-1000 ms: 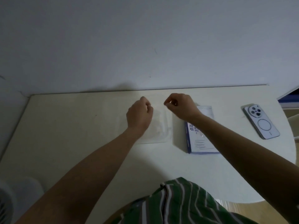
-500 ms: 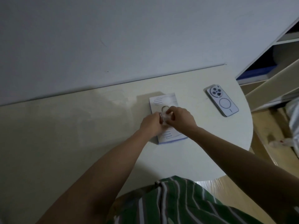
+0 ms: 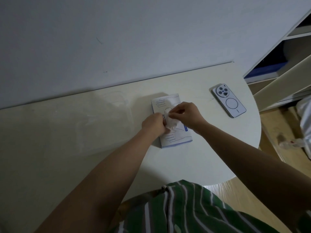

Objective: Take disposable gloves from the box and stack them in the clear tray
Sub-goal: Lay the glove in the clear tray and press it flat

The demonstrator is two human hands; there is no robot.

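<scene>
A flat white glove box with hand outlines printed on it lies on the pale table. Both hands meet over its middle. My right hand pinches a thin clear glove that sticks out of the box's opening. My left hand is closed on the same glove at its left side, resting on the box. The clear tray lies to the left of the box, faint against the table, with clear film inside it.
A pale phone lies face down at the table's right, near the rounded edge. A white shelf unit stands to the far right. A grey wall runs along the table's back edge.
Both hands have moved from above the tray to the box and taken hold of a glove. The right hand has drawn it a little farther out. The view has swung right.
</scene>
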